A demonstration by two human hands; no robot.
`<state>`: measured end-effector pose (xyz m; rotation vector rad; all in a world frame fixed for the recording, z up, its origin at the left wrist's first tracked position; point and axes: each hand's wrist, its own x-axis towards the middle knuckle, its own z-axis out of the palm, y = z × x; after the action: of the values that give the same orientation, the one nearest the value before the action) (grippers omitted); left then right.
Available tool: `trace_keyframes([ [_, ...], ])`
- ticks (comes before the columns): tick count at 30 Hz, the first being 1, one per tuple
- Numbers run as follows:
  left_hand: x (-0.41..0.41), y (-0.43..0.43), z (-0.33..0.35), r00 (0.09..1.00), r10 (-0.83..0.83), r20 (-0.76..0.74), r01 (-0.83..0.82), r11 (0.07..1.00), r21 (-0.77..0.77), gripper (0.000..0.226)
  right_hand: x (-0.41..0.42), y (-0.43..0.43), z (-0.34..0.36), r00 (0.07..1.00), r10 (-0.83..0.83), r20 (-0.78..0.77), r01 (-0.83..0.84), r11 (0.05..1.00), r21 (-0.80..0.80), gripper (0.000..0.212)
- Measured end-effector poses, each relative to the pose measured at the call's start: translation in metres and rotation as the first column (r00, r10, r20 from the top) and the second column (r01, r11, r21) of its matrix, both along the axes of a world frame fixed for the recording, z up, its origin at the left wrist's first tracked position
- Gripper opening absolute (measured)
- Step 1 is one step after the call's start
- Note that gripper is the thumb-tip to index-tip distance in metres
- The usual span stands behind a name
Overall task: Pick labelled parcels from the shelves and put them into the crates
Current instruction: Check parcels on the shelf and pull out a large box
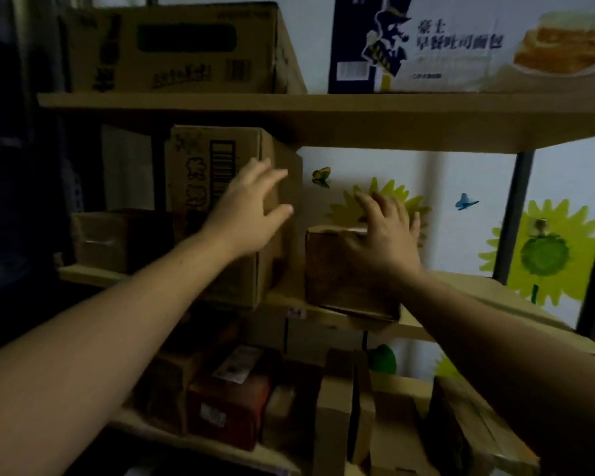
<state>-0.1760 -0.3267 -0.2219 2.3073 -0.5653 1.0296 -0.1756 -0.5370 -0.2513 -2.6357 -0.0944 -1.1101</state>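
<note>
A small brown parcel with taped top sits on the middle shelf, right of a tall printed carton. My right hand reaches over the small parcel's top right corner, fingers spread, touching or just above it. In front of the tall carton's right edge hovers my left hand, fingers straight and spread, holding nothing. No crate is in view.
The top shelf carries a brown carton and a white bread box. Another box sits at the middle shelf's left. The lower shelf holds several parcels, one red-brown with labels. A dark shelf post stands right.
</note>
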Motion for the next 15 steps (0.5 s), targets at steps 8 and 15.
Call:
trace_keyframes([
  [8, 0.031, 0.126, 0.033, 0.995, 0.097, 0.007, -0.096, 0.99, -0.106, 0.066, 0.017, 0.015, -0.001, 0.906, -0.308, -0.291, 0.255, 0.945, -0.206, 0.045],
  [15, 0.06, 0.153, 0.042, 0.988, -0.123, -0.095, 0.104, 0.977, -0.184, 0.08, 0.018, 0.028, 0.008, 0.86, -0.387, -0.333, 0.36, 0.922, -0.143, 0.082],
])
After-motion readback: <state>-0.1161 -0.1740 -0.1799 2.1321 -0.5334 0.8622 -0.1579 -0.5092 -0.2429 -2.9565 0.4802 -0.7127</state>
